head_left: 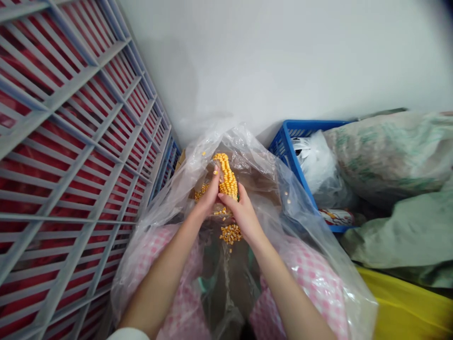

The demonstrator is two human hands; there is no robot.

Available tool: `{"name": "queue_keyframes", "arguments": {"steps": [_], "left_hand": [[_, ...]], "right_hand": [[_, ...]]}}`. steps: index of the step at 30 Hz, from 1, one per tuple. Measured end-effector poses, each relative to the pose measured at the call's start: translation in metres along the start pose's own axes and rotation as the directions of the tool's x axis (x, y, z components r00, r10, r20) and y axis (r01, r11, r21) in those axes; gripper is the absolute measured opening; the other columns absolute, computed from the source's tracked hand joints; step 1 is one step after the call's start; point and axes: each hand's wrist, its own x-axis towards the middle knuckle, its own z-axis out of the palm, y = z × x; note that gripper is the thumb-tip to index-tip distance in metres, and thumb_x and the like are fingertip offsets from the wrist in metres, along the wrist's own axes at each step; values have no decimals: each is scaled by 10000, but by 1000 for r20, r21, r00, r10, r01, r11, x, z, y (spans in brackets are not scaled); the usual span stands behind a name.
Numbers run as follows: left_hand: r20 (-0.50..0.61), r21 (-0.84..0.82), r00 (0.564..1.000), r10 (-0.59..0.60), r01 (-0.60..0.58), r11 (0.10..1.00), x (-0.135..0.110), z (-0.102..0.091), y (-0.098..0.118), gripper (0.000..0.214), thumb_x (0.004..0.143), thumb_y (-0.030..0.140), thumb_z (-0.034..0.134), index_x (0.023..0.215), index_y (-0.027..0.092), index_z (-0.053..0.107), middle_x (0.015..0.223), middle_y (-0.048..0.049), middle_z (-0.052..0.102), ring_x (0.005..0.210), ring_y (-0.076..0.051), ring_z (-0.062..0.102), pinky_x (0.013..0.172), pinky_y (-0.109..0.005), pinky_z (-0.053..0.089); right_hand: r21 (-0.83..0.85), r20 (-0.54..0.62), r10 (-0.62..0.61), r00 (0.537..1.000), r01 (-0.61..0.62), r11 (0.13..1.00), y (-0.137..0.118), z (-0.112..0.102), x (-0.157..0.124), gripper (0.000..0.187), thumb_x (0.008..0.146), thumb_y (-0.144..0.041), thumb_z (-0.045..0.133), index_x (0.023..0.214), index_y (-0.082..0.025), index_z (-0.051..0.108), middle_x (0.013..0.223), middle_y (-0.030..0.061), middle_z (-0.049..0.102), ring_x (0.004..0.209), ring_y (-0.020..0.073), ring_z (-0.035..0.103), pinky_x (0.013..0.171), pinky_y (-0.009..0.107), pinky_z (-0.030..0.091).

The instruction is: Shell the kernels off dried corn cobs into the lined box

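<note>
A yellow corn cob (226, 174) stands nearly upright over a clear plastic bag (283, 189) spread across my lap. My left hand (208, 196) grips the cob's left side, fingers closed with the thumb pressed on the kernels. My right hand (242, 212) wraps the cob's lower part, thumb across its front. Loose kernels (230, 233) lie in a small heap in the bag just under my right hand, and more kernels (201, 191) sit behind my left hand. A few single kernels cling to the bag's wall.
Grey slatted crates (71, 141) holding red contents rise at my left. A blue crate (287, 141) with a white bag stands at the right, with green woven sacks (389, 156) beyond it. A yellow surface (406, 307) lies at the lower right. White wall behind.
</note>
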Motion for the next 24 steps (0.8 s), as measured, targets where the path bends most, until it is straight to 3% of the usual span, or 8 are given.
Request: {"name": "queue_keyframes", "arguments": {"steps": [5, 12, 16, 21, 24], "left_hand": [[36, -8, 999, -14, 14, 1000, -1, 0, 2, 513, 749, 556, 507, 1098, 191, 597, 833, -49, 661, 741, -171, 604, 581, -247, 435], [7, 35, 1000, 20, -20, 999, 3, -3, -7, 586, 741, 645, 439, 1066, 184, 598, 788, -51, 660, 647, -154, 591, 518, -245, 394], [-38, 28, 999, 4, -3, 1000, 1, -3, -4, 605, 751, 681, 359, 1013, 202, 618, 769, -51, 652, 724, -174, 604, 537, -246, 404], [1, 76, 998, -65, 65, 995, -1, -2, 2, 452, 703, 583, 549, 890, 181, 639, 666, -13, 606, 636, -133, 569, 546, -224, 409], [-1, 49, 998, -59, 59, 997, 1, -2, 1, 419, 715, 545, 559, 857, 159, 641, 626, -1, 588, 570, -107, 537, 549, -218, 407]], "right_hand": [[-11, -17, 7, 1000, -7, 1000, 1, -1, 0, 538, 668, -356, 618, 1170, -224, 476, 915, 19, 625, 754, 168, 569, 607, 263, 441], [-20, -37, 79, 996, -80, 997, 3, -3, -1, 513, 657, -407, 612, 1129, -239, 501, 830, 1, 622, 575, 120, 511, 439, 210, 358], [-28, -32, 33, 999, -34, 999, 1, -1, 0, 504, 652, -361, 620, 1128, -238, 507, 853, 6, 628, 655, 145, 546, 505, 231, 403], [-55, -43, 9, 999, -11, 998, 1, -2, 1, 519, 651, -346, 623, 1143, -232, 504, 875, 11, 628, 749, 173, 566, 587, 261, 437], [-68, -50, 20, 999, -23, 997, 2, -3, 1, 525, 652, -356, 628, 1145, -224, 504, 864, 13, 625, 710, 161, 556, 560, 249, 424]]}}
